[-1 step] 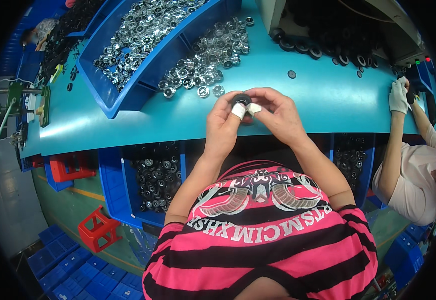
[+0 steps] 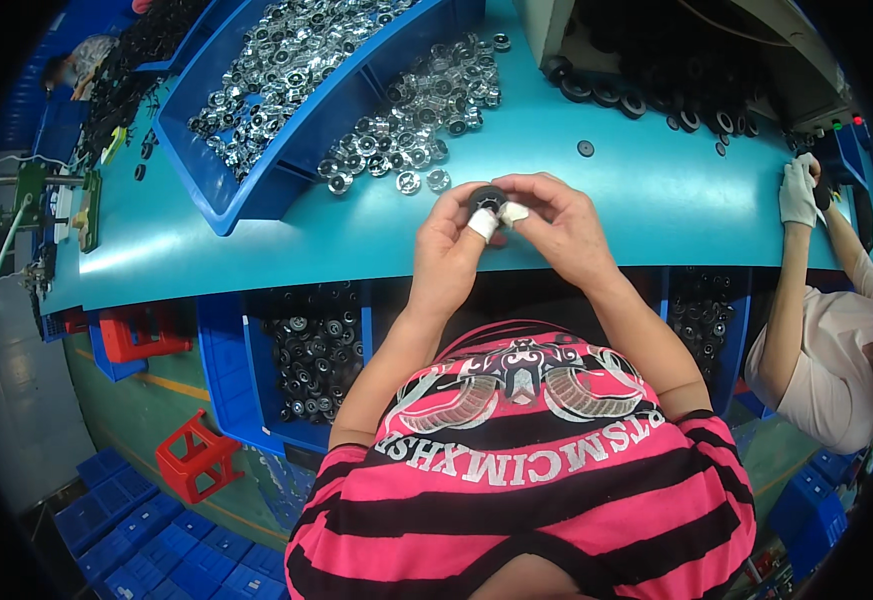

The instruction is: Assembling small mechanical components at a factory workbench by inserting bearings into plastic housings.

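Observation:
Between my two hands, above the front edge of the teal table, is a small toy wheel with a black tyre and a shiny hub. My left hand grips it from the left, its thumb wrapped in white tape. From the right, my right hand pinches it, the thumb taped white too. Fingers cover part of the wheel. Shiny chrome wheel hubs lie in a loose heap beyond my left hand. A single dark ring-shaped piece lies alone beyond my right hand.
A blue bin full of chrome hubs stands at the back left. Black tyres lie at the back right. Below the table edge, blue bins hold black wheels. A co-worker's gloved hand is at far right. Red stools stand left.
The wheel has turned slightly between my fingers and shifted a little to the right. My thumbs have moved slightly with it.

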Tool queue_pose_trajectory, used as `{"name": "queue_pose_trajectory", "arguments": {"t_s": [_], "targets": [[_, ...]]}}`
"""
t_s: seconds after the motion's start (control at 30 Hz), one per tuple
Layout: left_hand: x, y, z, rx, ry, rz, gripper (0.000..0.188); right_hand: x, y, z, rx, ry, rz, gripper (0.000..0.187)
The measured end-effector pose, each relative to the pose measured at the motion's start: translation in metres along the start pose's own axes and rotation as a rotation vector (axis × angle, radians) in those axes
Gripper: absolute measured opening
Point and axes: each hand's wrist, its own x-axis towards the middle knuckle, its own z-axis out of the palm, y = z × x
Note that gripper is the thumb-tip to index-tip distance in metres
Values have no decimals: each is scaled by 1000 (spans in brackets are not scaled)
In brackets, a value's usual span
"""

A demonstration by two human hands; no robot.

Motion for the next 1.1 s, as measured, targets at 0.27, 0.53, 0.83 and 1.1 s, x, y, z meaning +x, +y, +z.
{"name": "queue_pose_trajectory", "arguments": {"t_s": [0.27,0.53,0.83,1.1], "targets": [[1,1,-3,93,-42,0,28,0,-8,-5,-68,-31,-82,28],[0,-4,-3,37,55,-29,28,-2,-8,-2,-44,-63,-81,32],[-3,5,-9,-11,-84,-43,39,5,-2,-11,-66,-44,-32,28],[2,0,-9,43,-57,-63,35,4,-12,-12,-205,-118,-123,29]]}}
